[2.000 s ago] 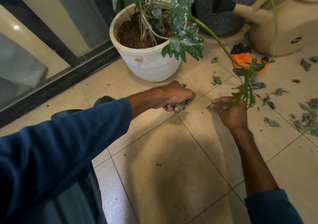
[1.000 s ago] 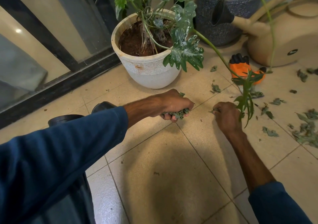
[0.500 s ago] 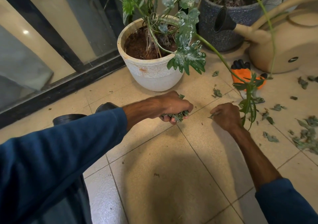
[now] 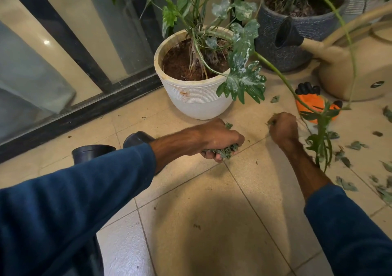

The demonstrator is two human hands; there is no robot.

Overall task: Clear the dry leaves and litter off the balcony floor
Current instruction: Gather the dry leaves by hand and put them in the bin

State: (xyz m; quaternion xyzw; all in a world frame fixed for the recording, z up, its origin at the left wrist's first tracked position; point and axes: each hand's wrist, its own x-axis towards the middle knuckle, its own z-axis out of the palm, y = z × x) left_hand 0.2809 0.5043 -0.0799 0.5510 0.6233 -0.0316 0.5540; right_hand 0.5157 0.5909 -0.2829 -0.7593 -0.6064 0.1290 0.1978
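A leaf wad is clenched in the left hand, bulging down toward the floor; its long axis cannot be told. A scrap is pinched in the curled right hand, further right. Loose leaves are scattered right, pointing every way, on beige tiles. A pot and glass door are seen beyond.

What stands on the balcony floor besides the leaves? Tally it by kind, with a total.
Planters: 3, white pot, dark pot, pale ribbed pot
Small black pots: 2, left black pot, right black pot
Watering can: 1
Orange glove: 1
Total: 7
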